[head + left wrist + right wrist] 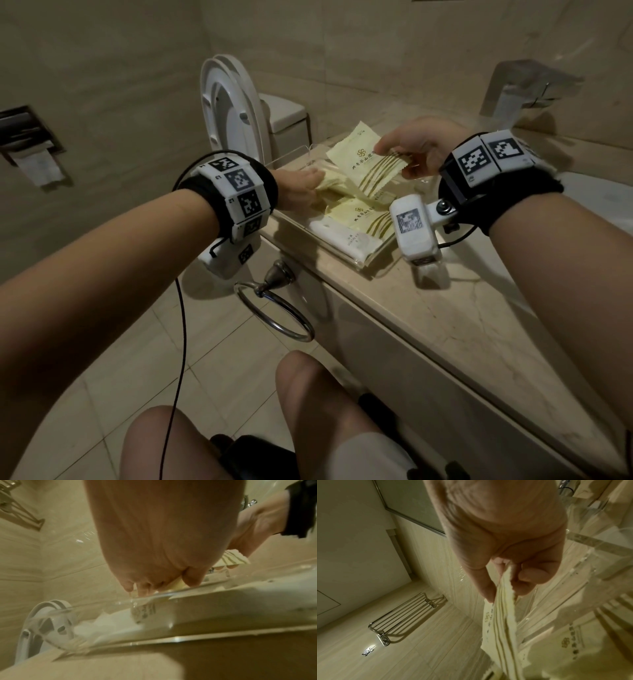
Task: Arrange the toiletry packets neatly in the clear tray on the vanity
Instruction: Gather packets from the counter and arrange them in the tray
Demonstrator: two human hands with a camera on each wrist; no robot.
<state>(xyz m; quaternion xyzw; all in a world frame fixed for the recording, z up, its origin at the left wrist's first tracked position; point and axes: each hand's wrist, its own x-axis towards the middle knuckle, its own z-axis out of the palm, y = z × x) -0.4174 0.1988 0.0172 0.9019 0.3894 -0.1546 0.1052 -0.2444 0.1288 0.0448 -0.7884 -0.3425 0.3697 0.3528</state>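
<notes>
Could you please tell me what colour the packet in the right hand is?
Pale yellow flat packet with gold curved stripes and a gold emblem; clearest in the head view.

The room is lined with beige stone-look wall tiles (102,68), and the floor (120,359) is laid with large pale tiles. A toilet (233,109) is seen against the far wall, its lid and seat raised upright. A recessed paper holder (30,137) is set into the left wall. The marble vanity counter (445,308) is edged in the same beige stone, and a chrome towel ring (277,308) is fixed to its side. A chrome towel rack (402,618) is mounted on a wall. The lighting is dim and warm.
</notes>
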